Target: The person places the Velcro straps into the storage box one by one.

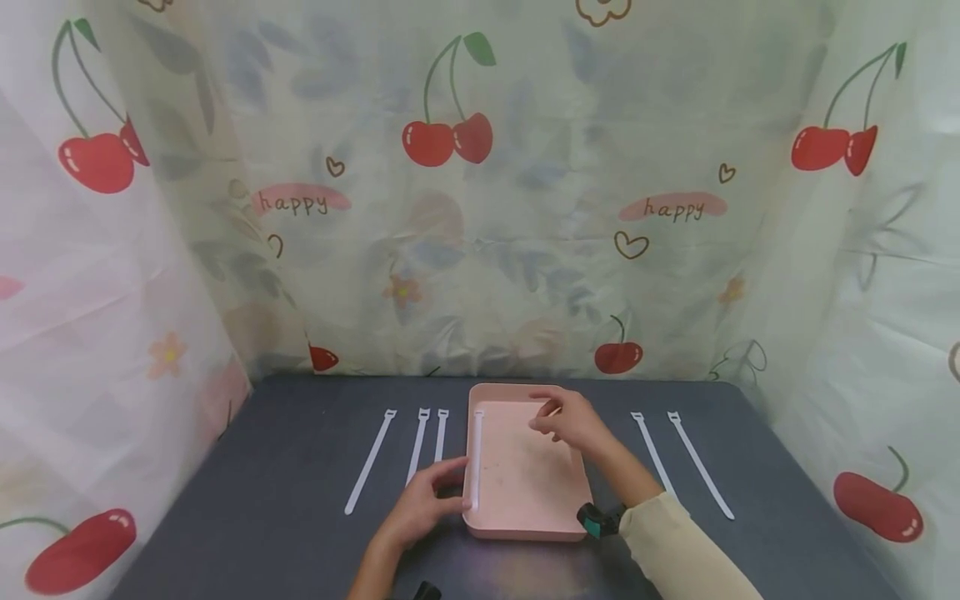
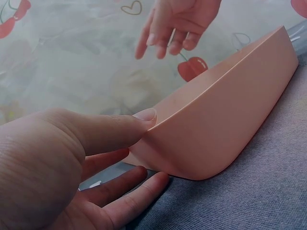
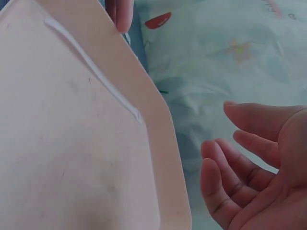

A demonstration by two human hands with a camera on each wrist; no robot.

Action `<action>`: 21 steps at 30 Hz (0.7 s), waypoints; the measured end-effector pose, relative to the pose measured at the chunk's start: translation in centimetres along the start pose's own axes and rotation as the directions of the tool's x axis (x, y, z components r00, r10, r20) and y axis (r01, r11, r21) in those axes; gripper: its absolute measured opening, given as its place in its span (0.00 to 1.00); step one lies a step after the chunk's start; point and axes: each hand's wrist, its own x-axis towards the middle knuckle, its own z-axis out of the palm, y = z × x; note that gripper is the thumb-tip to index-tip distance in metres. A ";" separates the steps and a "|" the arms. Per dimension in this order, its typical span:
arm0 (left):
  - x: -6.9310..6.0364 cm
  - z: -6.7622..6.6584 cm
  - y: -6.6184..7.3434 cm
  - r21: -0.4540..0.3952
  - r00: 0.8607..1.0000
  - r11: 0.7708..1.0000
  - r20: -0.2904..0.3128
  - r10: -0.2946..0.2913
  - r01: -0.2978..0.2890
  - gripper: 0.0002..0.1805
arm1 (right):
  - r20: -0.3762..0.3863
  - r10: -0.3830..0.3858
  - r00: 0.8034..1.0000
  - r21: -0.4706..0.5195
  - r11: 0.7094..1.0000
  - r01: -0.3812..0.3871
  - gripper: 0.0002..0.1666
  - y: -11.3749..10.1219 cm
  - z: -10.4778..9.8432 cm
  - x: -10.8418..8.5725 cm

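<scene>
A shallow pink tray (image 1: 532, 475) lies on the dark table, with one white cable strap (image 1: 477, 462) lengthwise along its left wall. My left hand (image 1: 423, 504) is at the tray's left side near the front corner. In the left wrist view its thumb (image 2: 115, 132) touches the rim, while the extended fingers lie low beside the outer wall. Over the tray's far right part hovers my right hand (image 1: 570, 421), holding nothing, its fingers loosely bent and apart. The right wrist view shows the same strap (image 3: 96, 72) inside the tray and the loose right hand (image 3: 259, 167).
Left of the tray lie several white straps, including an outer strap (image 1: 370, 462), a middle one (image 1: 418, 446) and one nearest the tray (image 1: 441, 437). On the right are two more, an inner strap (image 1: 654, 454) and an outer one (image 1: 701, 467). A cherry-print curtain (image 1: 525, 208) surrounds the table.
</scene>
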 end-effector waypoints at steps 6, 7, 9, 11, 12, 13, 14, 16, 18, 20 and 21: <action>0.0 0.0 -0.2 0.015 1.000 1.000 -0.001 -0.019 0.020 0.35 | -0.088 0.014 0.996 -0.010 1.000 -0.015 0.26 1.1 -1.1 -1.0; 0.1 0.0 -0.3 0.017 1.000 1.000 -0.002 -0.024 0.024 0.35 | -0.100 0.012 0.995 -0.015 1.000 -0.014 0.25 1.3 -1.3 -1.1; 0.1 0.0 -0.3 0.014 1.000 1.000 -0.001 -0.025 0.025 0.35 | -0.121 0.010 0.993 -0.030 0.999 -0.014 0.25 1.8 -1.7 -1.4; 0.1 0.0 -0.3 0.015 1.000 1.000 -0.001 -0.026 0.026 0.35 | -0.143 0.005 0.990 -0.053 0.999 -0.012 0.25 2.4 -2.1 -1.6; 0.1 0.0 -0.3 0.016 1.000 1.000 -0.001 -0.025 0.025 0.35 | -0.151 0.001 0.988 -0.066 0.998 -0.011 0.24 2.8 -2.3 -1.7; 0.1 0.0 -0.3 0.017 1.000 1.000 -0.002 -0.025 0.025 0.35 | -0.159 0.002 0.987 -0.076 0.997 -0.014 0.24 3.1 -2.5 -1.8; 0.1 0.0 -0.3 0.016 1.000 1.000 -0.002 -0.024 0.025 0.35 | -0.166 0.002 0.986 -0.088 0.996 -0.017 0.24 3.5 -2.7 -1.9; 0.1 0.1 -0.3 0.016 1.000 1.000 -0.003 -0.027 0.027 0.35 | -0.177 0.007 0.984 -0.102 0.995 -0.025 0.24 4.2 -3.1 -2.1; 0.1 0.1 -0.3 0.011 1.000 1.000 -0.002 -0.026 0.026 0.35 | -0.187 0.009 0.982 -0.109 0.994 -0.030 0.24 4.9 -3.7 -2.3; 0.1 0.0 -0.3 0.008 1.000 1.000 -0.001 -0.025 0.025 0.35 | -0.194 0.012 0.981 -0.124 0.992 -0.037 0.24 5.6 -4.2 -2.5; 0.1 0.0 -0.3 0.008 1.000 1.000 -0.002 -0.024 0.024 0.35 | -0.200 0.016 0.980 -0.131 0.990 -0.043 0.24 5.9 -4.5 -2.6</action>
